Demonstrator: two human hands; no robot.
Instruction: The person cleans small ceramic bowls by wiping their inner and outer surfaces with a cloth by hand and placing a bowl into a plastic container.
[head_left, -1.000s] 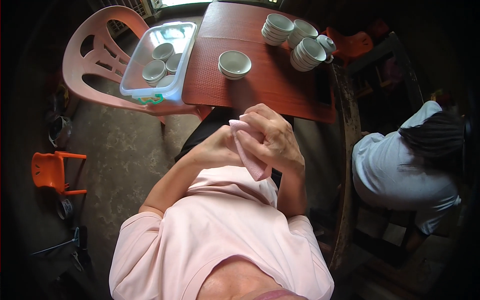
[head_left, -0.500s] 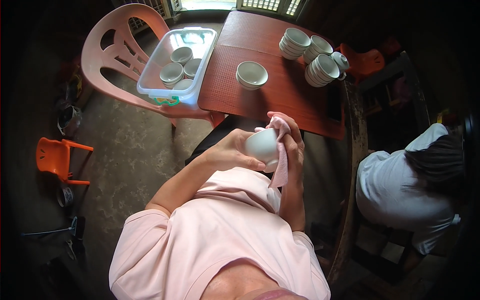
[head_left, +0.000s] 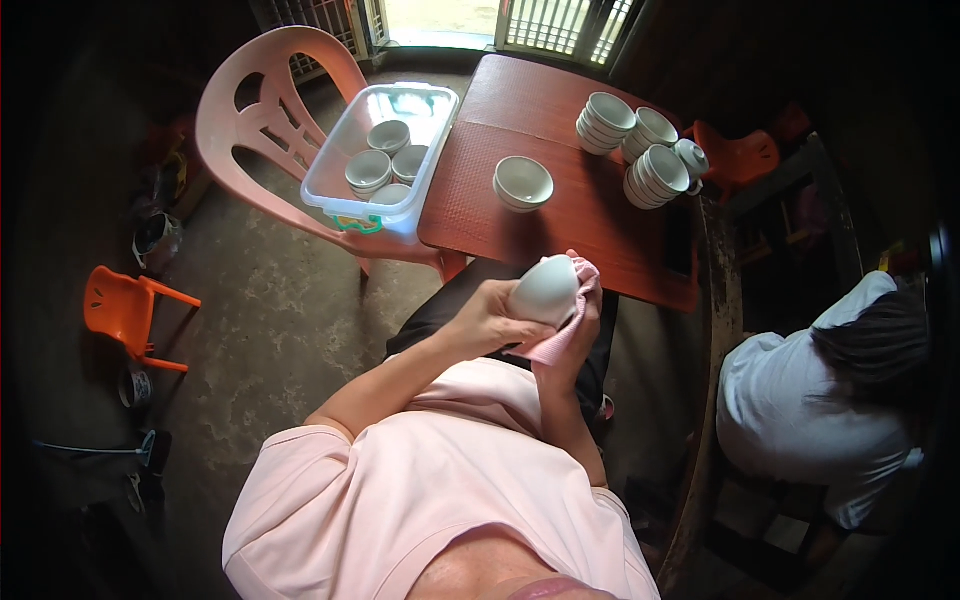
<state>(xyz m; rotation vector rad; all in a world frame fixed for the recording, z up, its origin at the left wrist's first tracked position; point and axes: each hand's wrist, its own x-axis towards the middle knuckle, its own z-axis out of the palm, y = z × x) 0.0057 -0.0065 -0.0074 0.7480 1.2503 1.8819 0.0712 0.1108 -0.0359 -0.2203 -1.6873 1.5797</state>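
Observation:
Above my lap, a white bowl (head_left: 545, 291) is tipped on its side between my two hands. My left hand (head_left: 492, 318) grips its left side, thumb across the lower part. With a pink cloth (head_left: 550, 347) bunched in it, my right hand (head_left: 585, 315) presses against the bowl's right side; the cloth hides some of those fingers. Just beyond my hands, another white bowl (head_left: 523, 184) stands upright on the reddish-brown table (head_left: 470, 225). Further right on the table are several stacks of white bowls (head_left: 606, 123) beside a lidded white pot (head_left: 691, 156).
A clear plastic bin (head_left: 318, 190) with several bowls sits on a pink chair (head_left: 225, 115) left of the table. An orange child's chair (head_left: 118, 305) stands on the floor at left. To the right, past a wooden beam (head_left: 715, 300), is a person in a white shirt (head_left: 775, 400).
The bowl has turned in my hands, and the cloth has shifted from its upper right to hang below it. The whole view has moved, so the table sits lower in the picture.

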